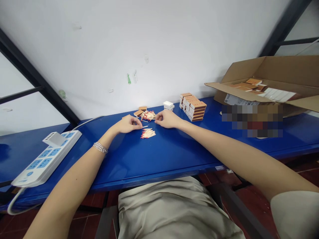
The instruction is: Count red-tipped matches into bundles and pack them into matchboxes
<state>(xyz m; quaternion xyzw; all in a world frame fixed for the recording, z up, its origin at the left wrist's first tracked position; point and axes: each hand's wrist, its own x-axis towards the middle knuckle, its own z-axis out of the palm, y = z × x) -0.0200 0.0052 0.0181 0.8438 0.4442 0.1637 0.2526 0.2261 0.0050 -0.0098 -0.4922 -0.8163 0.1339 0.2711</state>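
On the blue table, my left hand (129, 124) is closed in a pinch, with a match (145, 126) at its fingertips. Just below lies a small bundle of matches (148, 133), roughly lined up with red heads to the left. My right hand (167, 119) has its fingers curled at the right edge of a loose heap of matches (148, 115); what they grip, if anything, is too small to make out. Beside the heap, near the wall, are small brown matchboxes (138, 113). White matchbox trays (168, 105) are stacked behind my right hand.
Stacked matchboxes (193, 107) stand to the right of my right hand. Farther right, an open cardboard box (259, 71) holds more matchboxes. A white power strip (47, 159) with a plugged-in adapter lies at the left. The white wall (154, 43) closes off the table's back.
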